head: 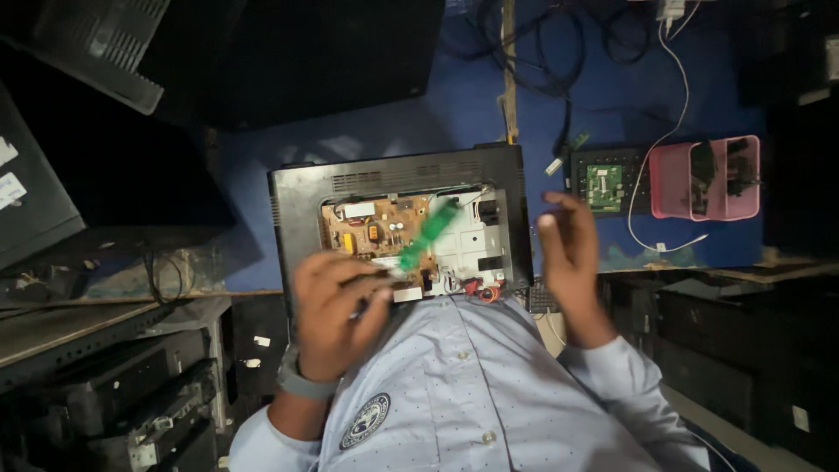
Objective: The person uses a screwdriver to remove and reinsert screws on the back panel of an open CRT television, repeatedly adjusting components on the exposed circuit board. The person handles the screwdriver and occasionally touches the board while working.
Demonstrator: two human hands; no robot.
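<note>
A black monitor point(301, 197) lies face down on my lap with its back cover off, showing a brown circuit board point(371, 229) and a metal plate point(468, 245). My left hand point(332, 306) grips the near end of a narrow green circuit strip point(428, 234) that slants up over the brown board. My right hand point(568, 258) hovers beside the monitor's right edge, fingers apart, holding nothing. A watch sits on my left wrist.
A blue surface point(472, 96) lies beyond the monitor with tangled black cables point(542, 52) and a white cable. A pink tray point(708, 179) and a small black unit with a green board point(605, 183) stand at the right. Dark monitors and casings crowd the left and right sides.
</note>
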